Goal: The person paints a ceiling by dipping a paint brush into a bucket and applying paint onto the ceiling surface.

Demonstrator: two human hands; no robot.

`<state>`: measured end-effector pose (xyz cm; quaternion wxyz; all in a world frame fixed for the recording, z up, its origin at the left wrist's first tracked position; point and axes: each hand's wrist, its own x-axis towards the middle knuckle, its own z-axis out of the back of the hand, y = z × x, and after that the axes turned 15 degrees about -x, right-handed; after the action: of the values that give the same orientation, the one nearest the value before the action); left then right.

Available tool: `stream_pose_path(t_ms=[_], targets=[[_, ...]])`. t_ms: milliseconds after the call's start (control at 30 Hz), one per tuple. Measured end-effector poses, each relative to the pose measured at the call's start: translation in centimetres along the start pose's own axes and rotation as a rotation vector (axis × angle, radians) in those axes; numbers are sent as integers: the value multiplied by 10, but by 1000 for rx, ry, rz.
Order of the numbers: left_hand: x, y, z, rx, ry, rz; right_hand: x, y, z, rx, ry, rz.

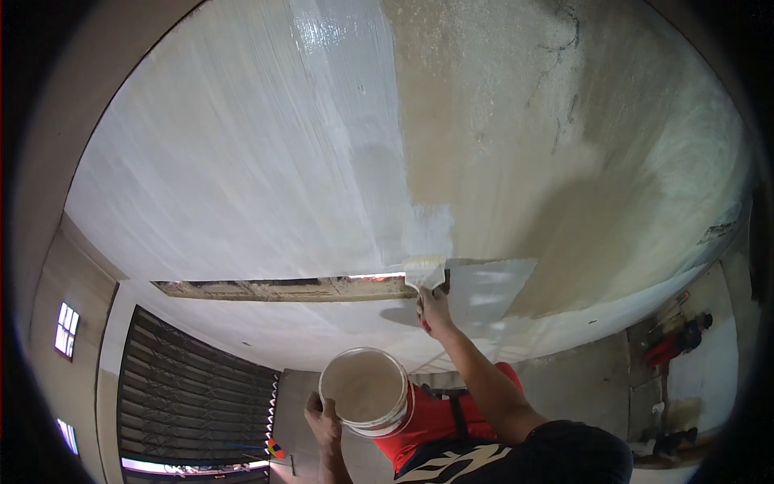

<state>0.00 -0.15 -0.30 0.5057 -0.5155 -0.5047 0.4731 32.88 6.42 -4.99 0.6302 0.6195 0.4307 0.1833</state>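
- Right hand (435, 313) grips the brush (425, 273) just beyond it, long axis running up the wall (476, 177).
- Left hand (322, 417) clasps the bucket (389, 422), lower and left of the right hand.

A bright barred window (66, 330) sits in the beige left wall (83, 387), near a dark slatted gate (193, 395).

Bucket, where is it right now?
In the head view, the white bucket is below centre, slightly left, with the left hand holding its left side and red clothing to its lower right.
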Motion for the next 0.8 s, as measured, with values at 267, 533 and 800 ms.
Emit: stream_pose_path(t_ms=[267, 533, 800], targets=[[-1, 11, 8, -68, -27, -23, -13, 30, 1, 54, 0, -52], [-3, 4, 4, -31, -59, -11, -52, 111, -2, -1, 11, 366], [-1, -2, -3, -35, -46, 13, -20, 80, 18, -33, -3, 235]])
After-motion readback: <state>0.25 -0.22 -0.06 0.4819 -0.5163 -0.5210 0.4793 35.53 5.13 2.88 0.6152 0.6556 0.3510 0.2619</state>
